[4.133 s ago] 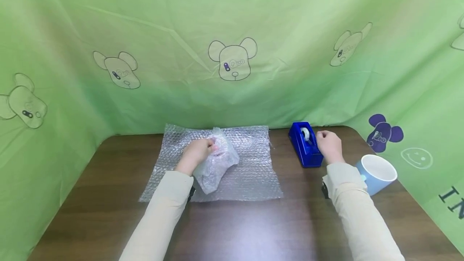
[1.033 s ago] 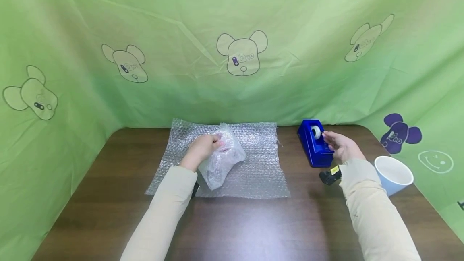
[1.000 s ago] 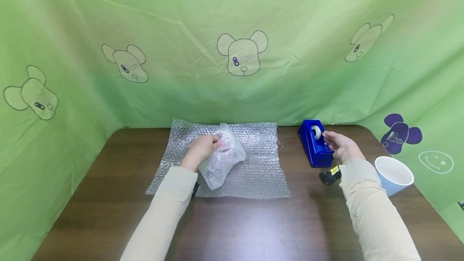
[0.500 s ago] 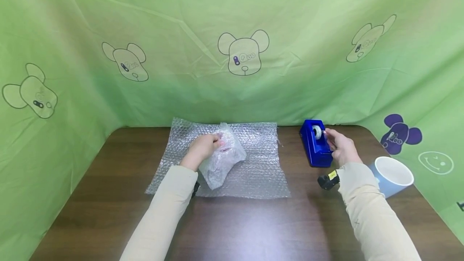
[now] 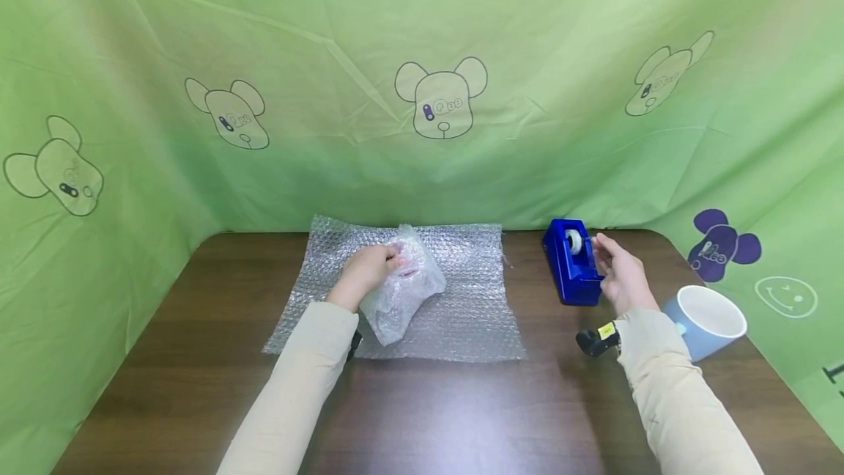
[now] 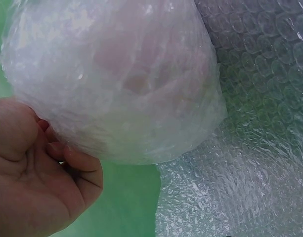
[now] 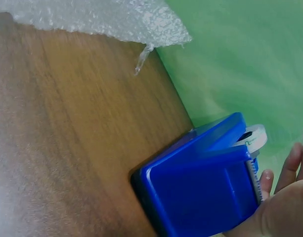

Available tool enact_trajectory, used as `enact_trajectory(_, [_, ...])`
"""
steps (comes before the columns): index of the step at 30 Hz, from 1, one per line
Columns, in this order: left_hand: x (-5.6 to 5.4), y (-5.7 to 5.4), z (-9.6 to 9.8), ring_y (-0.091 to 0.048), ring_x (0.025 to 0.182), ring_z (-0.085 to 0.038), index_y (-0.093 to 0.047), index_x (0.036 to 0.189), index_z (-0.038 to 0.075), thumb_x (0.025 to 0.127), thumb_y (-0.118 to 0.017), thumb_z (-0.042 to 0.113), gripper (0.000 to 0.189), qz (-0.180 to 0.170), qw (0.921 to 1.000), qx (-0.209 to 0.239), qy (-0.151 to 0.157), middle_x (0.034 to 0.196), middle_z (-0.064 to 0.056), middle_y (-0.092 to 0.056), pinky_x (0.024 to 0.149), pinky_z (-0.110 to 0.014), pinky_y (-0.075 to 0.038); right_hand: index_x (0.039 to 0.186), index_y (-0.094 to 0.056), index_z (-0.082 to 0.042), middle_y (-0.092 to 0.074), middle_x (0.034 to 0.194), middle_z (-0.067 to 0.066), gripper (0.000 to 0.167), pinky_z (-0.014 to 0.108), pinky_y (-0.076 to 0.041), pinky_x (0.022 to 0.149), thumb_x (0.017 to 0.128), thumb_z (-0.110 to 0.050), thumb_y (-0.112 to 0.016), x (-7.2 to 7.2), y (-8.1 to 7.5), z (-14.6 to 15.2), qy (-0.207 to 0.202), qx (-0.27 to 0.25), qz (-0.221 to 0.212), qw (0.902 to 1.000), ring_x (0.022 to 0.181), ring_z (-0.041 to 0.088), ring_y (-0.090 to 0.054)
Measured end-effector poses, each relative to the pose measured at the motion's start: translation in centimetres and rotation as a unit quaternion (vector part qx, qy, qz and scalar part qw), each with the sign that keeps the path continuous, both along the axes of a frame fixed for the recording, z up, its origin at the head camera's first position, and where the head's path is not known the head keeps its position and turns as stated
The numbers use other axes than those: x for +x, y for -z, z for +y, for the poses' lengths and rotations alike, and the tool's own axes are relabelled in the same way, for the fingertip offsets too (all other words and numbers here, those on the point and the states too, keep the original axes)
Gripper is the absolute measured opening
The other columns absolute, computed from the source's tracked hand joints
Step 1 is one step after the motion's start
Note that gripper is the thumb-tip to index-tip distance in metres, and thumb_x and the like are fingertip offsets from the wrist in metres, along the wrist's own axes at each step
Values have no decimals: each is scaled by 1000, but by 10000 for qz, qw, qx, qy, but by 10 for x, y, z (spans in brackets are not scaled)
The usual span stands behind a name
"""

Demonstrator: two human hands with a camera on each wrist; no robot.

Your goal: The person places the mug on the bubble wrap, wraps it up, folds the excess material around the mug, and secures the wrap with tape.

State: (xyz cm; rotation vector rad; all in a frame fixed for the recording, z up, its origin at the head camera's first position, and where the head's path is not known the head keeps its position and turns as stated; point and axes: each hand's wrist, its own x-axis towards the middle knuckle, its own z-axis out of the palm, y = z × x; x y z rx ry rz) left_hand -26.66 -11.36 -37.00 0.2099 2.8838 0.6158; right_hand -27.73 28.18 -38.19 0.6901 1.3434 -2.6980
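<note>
My left hand point(image 5: 369, 270) pinches the edge of a bubble-wrapped bundle point(image 5: 405, 299), which lies on a flat sheet of bubble wrap point(image 5: 468, 314). Something pinkish shows faintly through the layers of the bundle point(image 6: 136, 74) in the left wrist view; its kind is hidden. A blue tape dispenser point(image 5: 570, 273) with a white roll of tape point(image 5: 575, 242) stands right of the sheet. Against the dispenser's right side is my right hand point(image 5: 622, 277), its fingers loosely extended. In the right wrist view the fingers point(image 7: 289, 168) reach up beside the toothed cutter point(image 7: 255, 180).
A light-blue mug point(image 5: 705, 328) with a white inside stands near the table's right edge, close behind my right sleeve. Green cloth point(image 5: 435, 182) hangs around the back and sides of the brown wooden table point(image 5: 422, 416).
My right hand, earlier curled beside the dispenser, reached to the tape roll and has now drawn slightly back with its fingers straighter. The left hand keeps its hold on the bundle.
</note>
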Motion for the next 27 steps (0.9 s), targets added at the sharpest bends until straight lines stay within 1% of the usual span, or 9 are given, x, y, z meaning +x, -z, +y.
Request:
enact_trajectory(2, [0,0,0,-50,128,-37,-56,133,21,98,-49,36,39,1,10000,2,-4,145,-3,-49,98,-51,-46,64,-72,-14,-68,61,-7,27,12,-32,89,90,-15,-65,1,1,1,47,-176,154,9997,67,5,-57])
enact_trajectory(6, [0,1,0,-51,127,-37,-55,135,21,98,-48,36,40,-18,10000,19,6,144,-6,-49,97,-51,-47,68,-72,-12,-68,63,-5,20,14,-34,86,87,-12,-68,4,6,4,25,-428,453,9981,68,7,-58])
enact_trajectory(10, [0,0,0,-50,128,-37,-54,135,21,98,-48,36,40,-1,10000,33,16,144,-7,-50,98,-51,-46,69,-72,-9,-68,63,-2,16,14,-27,92,85,-9,-70,5,11,7,69,-701,658,9953,67,9,-59])
enact_trajectory(14, [0,0,-1,-49,129,-37,-54,136,21,99,-48,35,40,15,10000,36,22,144,-7,-50,102,-53,-43,69,-71,-7,-67,63,-1,14,13,-10,106,83,-7,-72,6,13,4,332,-951,862,9912,71,10,-58])
enact_trajectory(15, [0,0,0,-49,129,-37,-53,136,20,99,-48,35,41,4,10000,47,20,144,-7,-50,102,-53,-43,69,-71,-7,-67,62,-1,16,14,-2,108,84,-8,-70,7,14,3,392,-978,902,9903,73,9,-57])
enact_trajectory(17, [-1,0,0,-48,130,-37,-52,137,20,99,-47,35,41,-28,10000,54,10,145,-7,-49,103,-53,-42,68,-70,-7,-66,63,-2,17,16,4,108,86,-8,-69,8,15,1,490,-996,970,9891,77,8,-55])
enact_trajectory(19, [0,0,0,-47,131,-38,-51,138,20,99,-47,35,42,-64,10000,51,-5,145,-8,-48,103,-54,-42,68,-70,-7,-65,63,-2,22,16,-1,107,89,-8,-65,9,17,0,588,-1010,1001,9881,81,7,-53])
enact_trajectory(22, [-1,0,0,-46,131,-38,-50,139,20,99,-47,35,43,-93,9999,39,-4,146,-8,-47,103,-54,-41,67,-70,-6,-65,63,0,27,17,-14,98,92,-8,-60,10,21,-1,720,-1197,1145,9836,82,8,-52])
enact_trajectory(27, [-2,1,0,-47,130,-38,-51,138,20,99,-47,36,43,-62,10000,11,16,145,-8,-48,103,-53,-42,68,-67,-4,-66,65,4,30,20,-20,88,95,-8,-54,13,30,0,786,-1626,1619,9701,81,10,-51])
